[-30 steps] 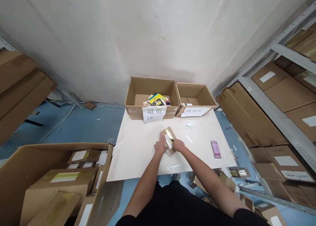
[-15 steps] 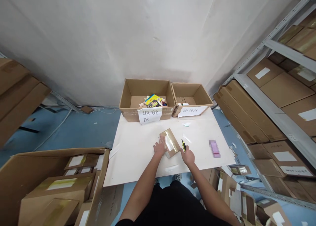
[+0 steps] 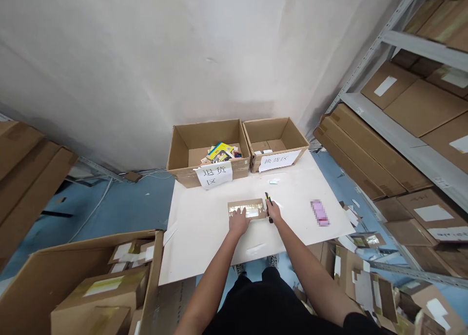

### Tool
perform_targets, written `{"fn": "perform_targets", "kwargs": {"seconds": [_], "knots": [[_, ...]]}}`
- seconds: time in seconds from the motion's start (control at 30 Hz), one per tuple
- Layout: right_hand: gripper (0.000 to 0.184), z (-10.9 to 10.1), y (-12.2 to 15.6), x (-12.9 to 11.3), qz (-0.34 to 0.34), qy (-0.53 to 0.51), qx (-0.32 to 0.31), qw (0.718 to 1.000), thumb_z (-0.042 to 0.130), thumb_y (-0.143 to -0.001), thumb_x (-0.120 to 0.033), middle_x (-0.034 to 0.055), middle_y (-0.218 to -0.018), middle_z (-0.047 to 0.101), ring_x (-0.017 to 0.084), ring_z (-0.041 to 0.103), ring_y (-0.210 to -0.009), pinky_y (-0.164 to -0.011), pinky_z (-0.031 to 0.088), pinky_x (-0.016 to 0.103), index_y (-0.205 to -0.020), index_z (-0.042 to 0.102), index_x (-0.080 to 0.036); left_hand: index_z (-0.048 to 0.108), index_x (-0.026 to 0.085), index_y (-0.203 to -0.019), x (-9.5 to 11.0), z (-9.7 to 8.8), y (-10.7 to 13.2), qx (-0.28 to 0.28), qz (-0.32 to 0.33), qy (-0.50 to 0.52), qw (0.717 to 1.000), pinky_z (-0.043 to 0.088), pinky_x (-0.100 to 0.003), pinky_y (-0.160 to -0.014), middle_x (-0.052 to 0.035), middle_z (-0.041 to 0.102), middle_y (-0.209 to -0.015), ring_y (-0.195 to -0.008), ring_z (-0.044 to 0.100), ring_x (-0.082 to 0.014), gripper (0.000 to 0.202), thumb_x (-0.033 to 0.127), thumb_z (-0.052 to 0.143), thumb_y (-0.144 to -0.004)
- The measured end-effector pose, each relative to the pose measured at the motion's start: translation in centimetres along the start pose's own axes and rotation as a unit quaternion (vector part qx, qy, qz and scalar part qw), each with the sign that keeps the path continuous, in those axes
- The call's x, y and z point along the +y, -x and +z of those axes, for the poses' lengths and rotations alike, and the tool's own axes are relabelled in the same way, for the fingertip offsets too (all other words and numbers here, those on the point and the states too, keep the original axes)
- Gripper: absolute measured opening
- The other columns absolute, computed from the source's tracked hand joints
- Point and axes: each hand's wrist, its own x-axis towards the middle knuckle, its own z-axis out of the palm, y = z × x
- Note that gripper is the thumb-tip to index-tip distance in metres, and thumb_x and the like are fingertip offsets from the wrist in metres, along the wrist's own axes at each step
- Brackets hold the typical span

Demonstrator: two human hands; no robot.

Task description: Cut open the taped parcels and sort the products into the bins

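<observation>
A small cardboard box (image 3: 259,204) with shiny tape and a white label lies on the white table, its long side running left to right. My left hand (image 3: 239,221) grips its near left part, fingers over the top face. At the right end of the box, my right hand (image 3: 274,211) is closed around a black and yellow utility knife (image 3: 268,197) that points away from me. The fingertips of this hand are close to the box end; whether they touch it I cannot tell.
Behind the table's working area stand two open cartons with paper signs, the left carton (image 3: 188,179) and the right carton (image 3: 300,149). A blurred purple item (image 3: 320,213) lies to the right. A large carton (image 3: 158,247) of parcels stands at left; shelves (image 3: 402,130) flank the right.
The box has turned from a slanted position to lie lengthwise across in front of me. My left hand has shifted onto its near side, and the knife has stayed in my right hand.
</observation>
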Motion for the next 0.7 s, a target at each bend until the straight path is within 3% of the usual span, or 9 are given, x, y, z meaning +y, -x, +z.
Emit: {"fn": "perform_targets", "kwargs": {"seconds": [0.1,0.23,0.37,0.53,0.7], "knots": [[0.039,-0.1,1.1,2.8,0.011,-0.112,-0.047,0.993,0.034,-0.105,-0.059,0.0002,-0.074,0.068,0.018,0.072,-0.066,-0.059,0.053,0.023,-0.096,0.048,-0.024,0.024,0.036,-0.167,-0.3,1.0,-1.0,0.006,0.048,-0.022,0.999,0.024,-0.056,-0.125,-0.0031,0.02,-0.176,-0.162,0.013,-0.035,0.067,0.05,0.04,-0.103],[0.034,-0.6,1.4,4.7,0.039,-0.11,-0.086,0.989,0.047,-0.104,-0.052,-0.0007,-0.069,0.065,0.014,0.065,-0.056,-0.056,0.051,0.022,-0.088,0.049,-0.022,0.019,0.038,-0.168,-0.8,2.5,-1.7,0.014,0.057,-0.039,0.997,0.015,-0.057,-0.129,0.0009,0.011,-0.177,-0.163,0.003,-0.0324,0.067,0.044,0.038,-0.104],[0.038,-0.8,0.5,3.9,0.046,-0.094,-0.101,0.989,0.048,-0.104,-0.055,-0.0047,-0.058,0.057,0.012,0.055,-0.045,-0.05,0.048,0.021,-0.084,0.05,-0.022,0.02,0.034,-0.168,-0.8,2.7,-1.6,0.009,0.054,-0.033,0.998,0.015,-0.056,-0.129,0.0004,0.008,-0.177,-0.164,0.001,-0.0325,0.068,0.054,0.034,-0.105],[0.044,-1.0,-0.4,2.7,0.044,-0.069,-0.121,0.989,0.05,-0.102,-0.058,-0.0064,-0.052,0.052,0.011,0.05,-0.04,-0.047,0.043,0.021,-0.078,0.051,-0.022,0.022,0.035,-0.167,-0.5,2.6,-1.6,0.019,0.042,-0.036,0.998,0.017,-0.054,-0.129,0.0014,0.011,-0.177,-0.163,0.005,-0.031,0.061,0.047,0.028,-0.107],[0.046,-2.5,-0.2,2.9,0.038,-0.028,-0.15,0.988,0.057,-0.099,-0.058,-0.0058,-0.05,0.052,0.01,0.047,-0.038,-0.046,0.041,0.02,-0.073,0.052,-0.021,0.019,0.042,-0.166,-0.4,3.2,-1.7,0.036,0.038,-0.04,0.998,0.017,-0.057,-0.129,0.0043,0.015,-0.177,-0.163,0.006,-0.0307,0.06,0.047,0.03,-0.108]]}}
